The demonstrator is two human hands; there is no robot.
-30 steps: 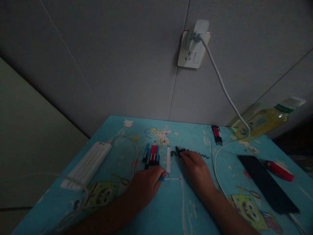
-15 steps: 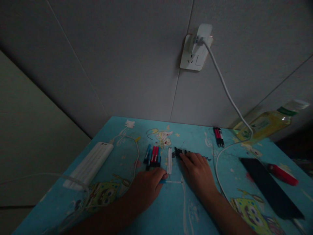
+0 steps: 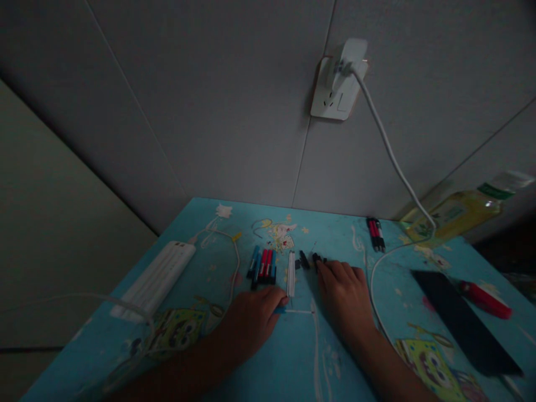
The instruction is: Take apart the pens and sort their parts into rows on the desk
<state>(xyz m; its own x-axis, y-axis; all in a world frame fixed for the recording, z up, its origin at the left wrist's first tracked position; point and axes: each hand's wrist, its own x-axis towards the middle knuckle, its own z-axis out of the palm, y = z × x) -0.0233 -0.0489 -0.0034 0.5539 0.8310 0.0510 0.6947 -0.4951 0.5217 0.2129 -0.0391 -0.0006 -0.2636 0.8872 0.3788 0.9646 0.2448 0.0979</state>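
Observation:
My left hand (image 3: 256,314) is closed around a blue pen barrel (image 3: 280,310), and a thin white refill (image 3: 300,311) sticks out of it to the right. Beyond that hand lies a row of blue and red pen barrels (image 3: 263,266). A bundle of white refills (image 3: 291,274) lies between the hands. My right hand (image 3: 345,296) rests on the table with its fingertips closed at a small black pen part (image 3: 316,261). Another black part (image 3: 304,260) lies just left of it. Other small black parts are partly hidden by the right fingers.
A white power strip (image 3: 157,276) with cables lies left. Several assembled pens (image 3: 376,234) lie at the back right, near a tilted bottle of yellow liquid (image 3: 456,215). A dark flat slab (image 3: 464,321) and a red object (image 3: 486,298) lie right. A white cable (image 3: 387,145) hangs from the wall socket.
My right hand has shifted slightly right, drawing a black part away from the one now lying alone. My left hand keeps its hold on the blue pen barrel.

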